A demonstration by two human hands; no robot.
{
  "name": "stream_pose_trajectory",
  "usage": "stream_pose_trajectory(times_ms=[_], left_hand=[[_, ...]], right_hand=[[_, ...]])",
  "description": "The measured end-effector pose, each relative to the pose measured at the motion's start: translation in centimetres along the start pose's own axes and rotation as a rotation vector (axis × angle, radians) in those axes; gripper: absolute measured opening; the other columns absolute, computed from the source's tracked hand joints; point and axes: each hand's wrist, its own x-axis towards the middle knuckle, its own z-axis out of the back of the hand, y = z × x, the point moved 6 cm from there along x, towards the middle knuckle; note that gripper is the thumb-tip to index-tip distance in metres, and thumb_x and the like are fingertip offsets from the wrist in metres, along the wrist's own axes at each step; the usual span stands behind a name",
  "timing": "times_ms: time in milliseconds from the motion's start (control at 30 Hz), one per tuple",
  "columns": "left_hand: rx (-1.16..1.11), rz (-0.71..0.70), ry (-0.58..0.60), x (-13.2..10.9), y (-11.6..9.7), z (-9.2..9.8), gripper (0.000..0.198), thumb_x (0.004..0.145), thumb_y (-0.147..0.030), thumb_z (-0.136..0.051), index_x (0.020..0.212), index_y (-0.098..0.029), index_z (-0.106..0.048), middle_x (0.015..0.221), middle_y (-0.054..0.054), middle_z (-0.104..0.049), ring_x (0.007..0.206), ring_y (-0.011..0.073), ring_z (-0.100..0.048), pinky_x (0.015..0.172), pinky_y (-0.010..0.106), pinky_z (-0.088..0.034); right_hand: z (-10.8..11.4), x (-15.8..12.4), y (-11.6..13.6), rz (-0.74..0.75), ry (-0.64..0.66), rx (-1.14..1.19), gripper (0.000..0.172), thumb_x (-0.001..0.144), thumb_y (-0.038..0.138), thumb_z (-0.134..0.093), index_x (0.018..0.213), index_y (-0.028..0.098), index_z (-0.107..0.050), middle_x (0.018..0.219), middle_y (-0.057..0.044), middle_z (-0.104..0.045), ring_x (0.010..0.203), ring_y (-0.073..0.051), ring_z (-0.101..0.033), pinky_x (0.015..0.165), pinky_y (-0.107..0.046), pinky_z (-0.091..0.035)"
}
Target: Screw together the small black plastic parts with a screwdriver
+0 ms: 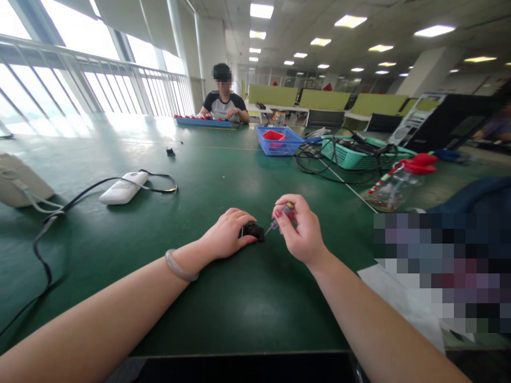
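Evidently, a small black component point(254, 230) is held down on the green desk point(255, 298) by the left hand point(225, 233), whose grip is closed around it from the side with thumb and fingers. A slim screwdriver point(273, 225) is clasped in the right hand point(304, 226), its shaft slanted down toward the component's right end; whether contact is made by the tip cannot be told. For good control, the component should be pinned flat, pressure should be applied along the shaft, and the left fingertips should be kept clear of any slip. Farther left, a white oblong device point(124, 188) is laid, with 1 other small black piece point(170, 151) set beyond it. To the right, 1 blue basket point(279, 148), 1 teal basket point(335, 156) and 1 red-lidded bottle point(393, 189) are placed; across the desk, 1 co-worker point(222, 106) is seated.
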Motion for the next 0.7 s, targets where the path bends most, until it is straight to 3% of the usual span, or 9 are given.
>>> stream_pose_trajectory(times_ms=[233, 567, 700], left_hand=[[-0.028, 0.044, 0.006, -0.3, 0.6, -0.2, 0.036, 0.081, -0.042, -0.068, 0.110, -0.022, -0.065, 0.123, 0.009, -0.062, 0.119, 0.0284, -0.051, 0.106, 0.047, -0.041], [-0.044, 0.079, 0.006, -0.3, 1.0, -0.5, 0.036, 0.080, -0.042, -0.069, 0.110, -0.023, -0.066, 0.124, 0.009, -0.062, 0.122, 0.0287, -0.048, 0.109, 0.048, -0.038], [-0.052, 0.080, 0.000, -0.4, 0.9, -0.4, 0.036, 0.081, -0.042, -0.067, 0.111, -0.022, -0.065, 0.122, 0.010, -0.063, 0.120, 0.0282, -0.049, 0.108, 0.047, -0.039]], right_hand=[[0.3, -0.3, 1.0, 0.068, -0.060, 0.105, 0.013, 0.094, 0.029, -0.051, 0.107, 0.026, -0.049, 0.085, -0.001, -0.062, 0.066, -0.013, -0.059, 0.060, -0.028, -0.050], [-0.8, -0.4, 2.4, 0.204, 0.079, -0.099, 0.021, 0.094, 0.017, -0.047, 0.112, 0.026, -0.047, 0.087, -0.001, -0.064, 0.065, -0.011, -0.061, 0.065, -0.027, -0.052], [-1.1, -0.4, 3.2, 0.308, 0.137, -0.184, 0.023, 0.091, 0.012, -0.047, 0.110, 0.025, -0.049, 0.093, -0.003, -0.068, 0.078, -0.015, -0.066, 0.073, -0.029, -0.054]])
